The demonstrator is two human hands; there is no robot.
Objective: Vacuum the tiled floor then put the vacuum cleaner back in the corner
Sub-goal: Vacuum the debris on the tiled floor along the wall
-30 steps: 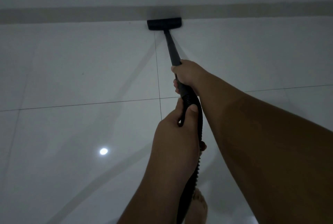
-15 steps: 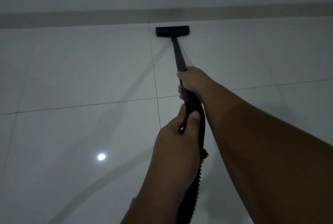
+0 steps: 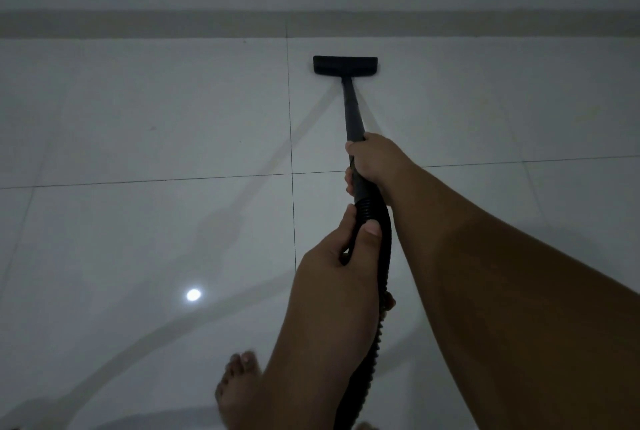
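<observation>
With the right hand (image 3: 375, 161) wrapped around the black wand (image 3: 352, 111) and the left hand (image 3: 341, 265) closed on the ribbed hose (image 3: 379, 218), the floor head (image 3: 345, 66) sat near the skirting (image 3: 138, 24), and the trailing hose risked snagging the bare foot (image 3: 239, 384).

Dim, bluish room with one small glare spot on glossy tiles

A bright round reflection (image 3: 193, 294) glints on the tiled floor (image 3: 138, 221) left of the left hand (image 3: 341, 256); soft streaked shadows fan leftward from both hands, the bare foot (image 3: 239, 384) below is motion-blurred, and the skirting line bows slightly at the edges.
</observation>
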